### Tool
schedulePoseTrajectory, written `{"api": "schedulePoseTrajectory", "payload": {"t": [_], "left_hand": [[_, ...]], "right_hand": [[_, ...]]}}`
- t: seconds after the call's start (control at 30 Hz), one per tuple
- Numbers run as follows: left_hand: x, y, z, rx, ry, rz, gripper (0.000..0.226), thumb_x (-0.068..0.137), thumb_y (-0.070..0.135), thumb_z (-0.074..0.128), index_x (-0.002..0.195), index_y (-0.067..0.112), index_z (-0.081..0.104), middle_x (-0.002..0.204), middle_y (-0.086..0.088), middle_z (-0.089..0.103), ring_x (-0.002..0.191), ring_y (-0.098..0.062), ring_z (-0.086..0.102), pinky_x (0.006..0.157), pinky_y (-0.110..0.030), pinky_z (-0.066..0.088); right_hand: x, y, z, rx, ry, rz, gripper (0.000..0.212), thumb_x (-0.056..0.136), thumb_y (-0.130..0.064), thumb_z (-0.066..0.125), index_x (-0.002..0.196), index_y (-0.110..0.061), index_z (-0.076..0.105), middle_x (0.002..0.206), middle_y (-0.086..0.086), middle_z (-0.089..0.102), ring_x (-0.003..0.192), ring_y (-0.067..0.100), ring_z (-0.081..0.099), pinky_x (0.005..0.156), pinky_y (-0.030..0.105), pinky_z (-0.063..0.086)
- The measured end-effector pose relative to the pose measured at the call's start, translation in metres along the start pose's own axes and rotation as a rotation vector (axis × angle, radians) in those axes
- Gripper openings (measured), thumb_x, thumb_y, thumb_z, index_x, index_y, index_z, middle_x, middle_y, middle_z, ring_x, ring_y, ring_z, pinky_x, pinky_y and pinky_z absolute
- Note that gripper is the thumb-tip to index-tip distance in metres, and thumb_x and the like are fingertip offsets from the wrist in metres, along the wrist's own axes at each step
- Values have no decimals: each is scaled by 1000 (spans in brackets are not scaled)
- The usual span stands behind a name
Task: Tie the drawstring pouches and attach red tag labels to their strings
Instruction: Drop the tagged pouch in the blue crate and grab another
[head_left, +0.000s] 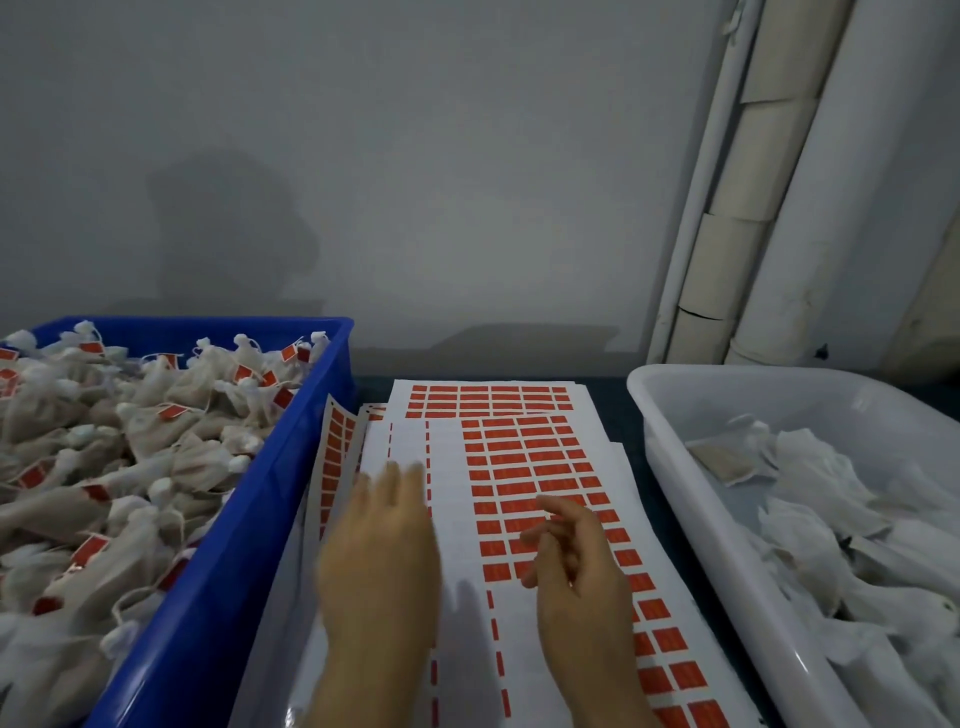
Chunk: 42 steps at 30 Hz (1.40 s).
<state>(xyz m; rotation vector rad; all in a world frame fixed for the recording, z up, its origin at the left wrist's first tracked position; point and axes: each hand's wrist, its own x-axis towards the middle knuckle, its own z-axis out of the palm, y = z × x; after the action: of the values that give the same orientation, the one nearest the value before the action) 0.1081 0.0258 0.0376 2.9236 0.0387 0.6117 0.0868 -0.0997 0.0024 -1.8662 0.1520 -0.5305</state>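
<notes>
While the left hand (382, 561) lies flat and released on the label sheet (447, 452), the right hand (576, 561) curls its grip over the red labels (524, 457); I cannot tell if it holds one. Careless peeling could tear one.

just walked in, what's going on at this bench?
A person is working bare-handed over a stack of red label sheets. The left hand lies flat over the top sheet. The right hand reaches with loosely curled fingers into the label rows; whether it pinches a label I cannot tell. The blue crate on the left is full of tied, tagged pouches. The white tub on the right holds loose pouches with no tags showing.
</notes>
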Motion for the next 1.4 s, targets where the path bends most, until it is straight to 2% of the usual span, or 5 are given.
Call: {"api": "schedulePoseTrajectory", "payload": {"t": [0.47,0.73,0.9,1.17,1.4], "left_hand": [[-25,14,46,-52,-336,199,49,85,52,48,129,31,43,133,12,53,116,-10,52,102,-28,40],[-22,13,47,-97,-319,184,47,85,52,46,128,32,46,132,14,53,115,-9,52,101,-28,41],[-24,11,45,-127,-310,181,46,86,52,44,127,32,47,131,14,54,114,-9,52,101,-27,41],[-26,9,44,-166,-309,175,45,87,52,42,128,33,46,134,15,52,117,-9,50,103,-27,39],[-25,6,46,-184,-321,177,43,88,50,43,128,33,46,134,14,52,117,-9,50,103,-28,39]], "right_hand": [[11,-67,-99,-427,116,-327,18,79,-45,45,94,-40,54,92,-25,60,77,-7,61,59,3,46],[38,-19,-164,-1079,-374,340,21,88,-22,51,109,-20,51,110,4,59,108,24,55,82,28,45],[44,-7,-171,-1025,-105,418,68,84,-28,58,138,-37,18,151,12,10,124,40,31,104,49,33],[58,-8,-163,-1074,51,492,21,79,-3,56,59,-3,63,65,12,59,69,30,61,72,35,53],[54,-17,-157,-1007,337,264,13,80,-2,51,88,4,42,68,21,54,66,36,56,58,37,42]]}}
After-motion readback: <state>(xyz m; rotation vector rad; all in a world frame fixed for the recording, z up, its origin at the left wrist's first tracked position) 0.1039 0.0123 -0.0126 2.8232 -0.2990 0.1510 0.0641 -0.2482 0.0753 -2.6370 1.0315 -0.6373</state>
